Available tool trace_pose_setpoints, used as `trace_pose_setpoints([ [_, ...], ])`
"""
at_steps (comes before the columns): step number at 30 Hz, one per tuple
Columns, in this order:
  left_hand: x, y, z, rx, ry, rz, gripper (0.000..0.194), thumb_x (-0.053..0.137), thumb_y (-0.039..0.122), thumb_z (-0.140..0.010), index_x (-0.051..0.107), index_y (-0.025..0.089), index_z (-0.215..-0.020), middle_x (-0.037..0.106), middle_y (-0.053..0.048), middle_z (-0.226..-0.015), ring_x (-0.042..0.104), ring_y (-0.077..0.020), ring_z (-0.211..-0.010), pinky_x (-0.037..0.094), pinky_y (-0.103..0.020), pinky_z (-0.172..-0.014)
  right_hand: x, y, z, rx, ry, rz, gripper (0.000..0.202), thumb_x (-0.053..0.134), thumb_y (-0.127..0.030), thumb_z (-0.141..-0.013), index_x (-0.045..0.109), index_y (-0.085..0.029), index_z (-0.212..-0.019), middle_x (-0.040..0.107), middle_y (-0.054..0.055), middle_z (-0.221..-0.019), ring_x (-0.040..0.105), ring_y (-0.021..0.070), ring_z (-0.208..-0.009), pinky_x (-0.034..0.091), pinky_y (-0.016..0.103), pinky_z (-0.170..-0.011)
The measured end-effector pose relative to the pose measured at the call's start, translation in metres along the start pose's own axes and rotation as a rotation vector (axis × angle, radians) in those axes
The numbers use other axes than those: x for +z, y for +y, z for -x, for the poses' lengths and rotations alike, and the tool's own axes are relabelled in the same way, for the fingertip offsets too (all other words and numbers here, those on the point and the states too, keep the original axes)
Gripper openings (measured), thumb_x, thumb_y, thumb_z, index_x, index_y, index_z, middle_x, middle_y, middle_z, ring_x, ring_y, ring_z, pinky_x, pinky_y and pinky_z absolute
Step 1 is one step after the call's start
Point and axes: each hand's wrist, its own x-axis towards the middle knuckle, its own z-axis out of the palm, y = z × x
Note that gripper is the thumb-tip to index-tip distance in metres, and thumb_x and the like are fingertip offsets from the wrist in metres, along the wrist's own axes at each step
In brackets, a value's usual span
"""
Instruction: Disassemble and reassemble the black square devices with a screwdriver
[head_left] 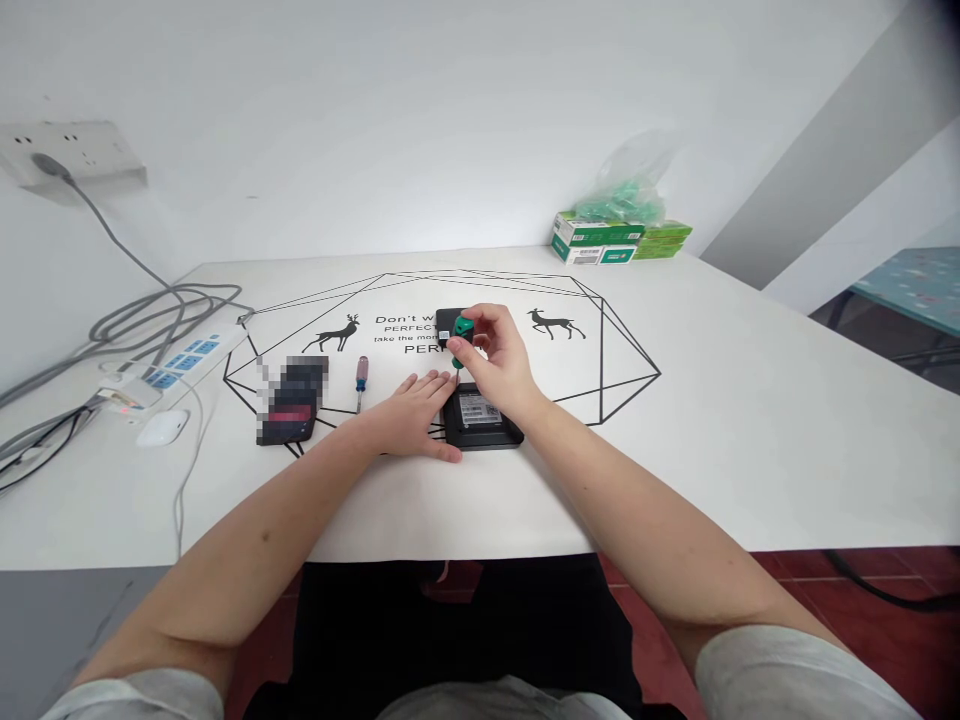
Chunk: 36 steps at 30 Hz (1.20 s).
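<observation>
A flat black device (480, 412) with a white label lies on the table in front of me. My left hand (412, 412) rests against its left side, fingers stretched out and thumb at the near edge. Held upright in my right hand (496, 352) is a screwdriver with a green handle (463, 328). Its shaft points down at the far left corner of the device; whether the tip touches a screw is too small to tell. Behind the screwdriver lies another black piece (450, 318), partly covered by my right hand.
To the left lie a second screwdriver (362, 375) and a dark, partly pixelated phone-like object (292, 405). Further left are a white case (163, 428), a power strip (187, 360) and coiled grey cables (142, 310). Green boxes (600, 235) with a plastic bag stand at the back right.
</observation>
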Motion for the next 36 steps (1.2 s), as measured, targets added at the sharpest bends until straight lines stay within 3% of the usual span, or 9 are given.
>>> trace_pose_setpoints([
  [5, 0.0, 0.0, 0.0, 0.001, 0.004, 0.002, 0.139, 0.059, 0.097, -0.086, 0.0, 0.013, -0.18, 0.01, -0.024, -0.185, 0.006, -0.044, -0.173, 0.006, -0.06, -0.138, -0.002, 0.001, 0.0, 0.018, -0.064, -0.076, 0.031, 0.067, -0.044, -0.1, 0.057, -0.032, -0.127, 0.071, 0.005, -0.116, 0.07, 0.0212, -0.1, 0.064, 0.042, -0.084],
  [13, -0.003, 0.003, 0.002, -0.022, -0.022, 0.013, 0.139, 0.061, 0.095, -0.086, 0.0, 0.011, -0.179, 0.005, -0.025, -0.186, 0.002, -0.0424, -0.173, 0.005, -0.059, -0.139, 0.001, -0.007, -0.002, -0.014, -0.03, 0.025, 0.032, 0.076, -0.035, -0.093, 0.056, -0.031, -0.118, 0.065, 0.002, -0.111, 0.064, 0.0178, -0.094, 0.057, 0.036, -0.078],
  [18, -0.004, 0.015, -0.001, -0.044, -0.019, 0.046, 0.138, 0.063, 0.092, -0.086, 0.001, 0.012, -0.179, 0.0, -0.024, -0.186, 0.001, -0.0446, -0.173, 0.004, -0.063, -0.139, -0.025, 0.011, -0.019, -0.011, 0.226, 0.087, 0.034, 0.073, -0.044, -0.097, 0.053, -0.035, -0.123, 0.062, 0.001, -0.107, 0.062, 0.0184, -0.09, 0.056, 0.033, -0.071],
  [21, 0.0, 0.03, -0.009, -0.01, 0.075, 0.069, 0.126, 0.066, 0.084, -0.089, 0.015, 0.012, -0.179, 0.01, -0.023, -0.186, 0.012, -0.0441, -0.172, 0.014, -0.057, -0.139, -0.054, 0.025, -0.03, 0.104, 0.311, 0.226, 0.024, 0.067, -0.036, -0.097, 0.056, -0.031, -0.117, 0.065, 0.001, -0.099, 0.058, 0.0174, -0.076, 0.052, 0.033, -0.066],
  [23, 0.004, 0.038, -0.013, 0.028, 0.136, 0.076, 0.116, 0.072, 0.076, -0.089, 0.026, 0.016, -0.177, 0.024, -0.023, -0.183, 0.024, -0.0443, -0.168, 0.026, -0.057, -0.136, -0.071, 0.031, -0.034, 0.245, 0.209, 0.375, 0.019, 0.069, -0.029, -0.09, 0.059, -0.028, -0.106, 0.066, 0.0, -0.087, 0.056, 0.0183, -0.067, 0.049, 0.034, -0.062],
  [25, 0.007, 0.039, -0.015, 0.041, 0.2, 0.1, 0.106, 0.077, 0.066, -0.086, 0.039, 0.018, -0.172, 0.04, -0.023, -0.174, 0.037, -0.0447, -0.16, 0.033, -0.059, -0.132, -0.08, 0.031, -0.035, 0.439, -0.034, 0.647, 0.019, 0.071, -0.023, -0.084, 0.061, -0.025, -0.1, 0.068, 0.002, -0.082, 0.06, 0.0212, -0.07, 0.051, 0.036, -0.065],
  [29, 0.008, 0.025, -0.01, 0.092, 0.288, 0.309, 0.101, 0.084, 0.055, -0.079, 0.049, 0.018, -0.165, 0.049, -0.023, -0.163, 0.042, -0.0463, -0.154, 0.032, -0.062, -0.131, -0.078, 0.024, -0.031, 0.754, -0.386, 1.057, 0.029, 0.069, -0.022, -0.087, 0.065, -0.02, -0.115, 0.077, 0.015, -0.109, 0.073, 0.0305, -0.095, 0.057, 0.041, -0.078],
  [33, 0.0, 0.013, -0.004, 0.043, 0.5, 0.941, 0.093, 0.081, 0.064, -0.084, 0.048, 0.025, -0.162, 0.053, -0.018, -0.16, 0.046, -0.0436, -0.151, 0.033, -0.063, -0.128, -0.07, 0.019, -0.028, 0.796, -0.467, 1.078, 0.035, 0.067, -0.023, -0.092, 0.067, -0.018, -0.127, 0.077, 0.021, -0.122, 0.075, 0.0364, -0.108, 0.061, 0.047, -0.087],
  [36, -0.008, 0.016, 0.0, 0.05, 0.658, 1.511, 0.084, 0.079, 0.066, -0.087, 0.05, 0.032, -0.158, 0.063, -0.011, -0.147, 0.051, -0.0385, -0.148, 0.039, -0.063, -0.124, -0.061, 0.015, -0.025, 0.726, -0.449, 1.101, 0.043, 0.064, -0.03, -0.099, 0.063, -0.016, -0.139, 0.07, 0.025, -0.142, 0.065, 0.0439, -0.135, 0.056, 0.059, -0.108],
])
